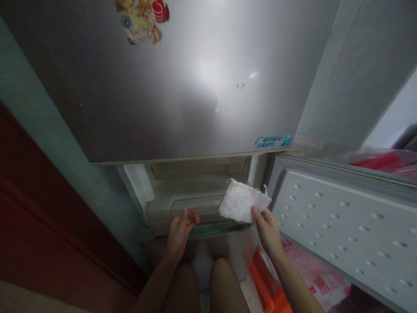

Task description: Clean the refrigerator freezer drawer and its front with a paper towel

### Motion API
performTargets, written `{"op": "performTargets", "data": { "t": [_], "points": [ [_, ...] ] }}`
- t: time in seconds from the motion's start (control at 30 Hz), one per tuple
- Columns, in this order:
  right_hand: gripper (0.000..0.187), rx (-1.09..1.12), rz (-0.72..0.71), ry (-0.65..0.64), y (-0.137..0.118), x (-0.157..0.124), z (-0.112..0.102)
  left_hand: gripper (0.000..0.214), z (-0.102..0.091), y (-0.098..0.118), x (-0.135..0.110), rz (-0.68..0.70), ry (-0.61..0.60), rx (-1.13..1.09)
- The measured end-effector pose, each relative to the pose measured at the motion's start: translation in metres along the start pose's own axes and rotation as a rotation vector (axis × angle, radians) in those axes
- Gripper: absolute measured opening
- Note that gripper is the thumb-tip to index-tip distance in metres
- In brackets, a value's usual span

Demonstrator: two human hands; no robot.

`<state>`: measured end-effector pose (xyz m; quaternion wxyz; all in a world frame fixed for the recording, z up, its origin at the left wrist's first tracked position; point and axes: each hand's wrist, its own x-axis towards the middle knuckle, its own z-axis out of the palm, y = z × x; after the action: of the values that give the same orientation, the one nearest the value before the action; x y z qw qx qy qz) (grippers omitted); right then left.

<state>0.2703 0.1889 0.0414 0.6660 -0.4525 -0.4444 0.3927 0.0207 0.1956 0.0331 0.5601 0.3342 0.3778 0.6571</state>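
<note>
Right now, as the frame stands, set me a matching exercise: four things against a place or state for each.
1. left hand
2. right hand
3. lower door
4. sticker

a. swung open, on the right
b. on the front of the drawer
c. near the top of the upper door
d. holding the white cloth

Pairs: 1-b, 2-d, 3-a, 4-c

Dim corner around a silver fridge

The brushed upper fridge door (182,95) catches a soft glare (stickers (141,19) at its top edge); a grey-green wall (48,130) and dark red wooden panel (39,217) stand left, the open lower door's white dimpled lining (342,221) right, pink plastic bags (321,278) beneath.
</note>
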Motion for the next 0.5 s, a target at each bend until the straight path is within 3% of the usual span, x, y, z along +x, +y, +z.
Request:
{"op": "performTargets", "data": {
  "t": [0.2, 0.3, 0.4, 0.5],
  "points": [
    [0.038, 0.074, 0.042, -0.007, 0.003, -0.011, 0.002, 0.057, -0.002, 0.000, 0.001, -0.012, -0.007, 0.011],
    [0.037, 0.140, 0.132, -0.053, 0.010, -0.029, 0.006, 0.066, -0.009, -0.002, -0.002, -0.130, -0.080, 0.081],
    [0.036, 0.232, 0.245, -0.124, 0.011, -0.053, 0.019, 0.077, -0.021, -0.007, -0.017, -0.248, -0.145, 0.178],
    [0.036, 0.352, 0.313, -0.143, 0.006, -0.077, 0.038, 0.083, -0.033, -0.015, -0.047, -0.265, -0.144, 0.199]
  ]
}}
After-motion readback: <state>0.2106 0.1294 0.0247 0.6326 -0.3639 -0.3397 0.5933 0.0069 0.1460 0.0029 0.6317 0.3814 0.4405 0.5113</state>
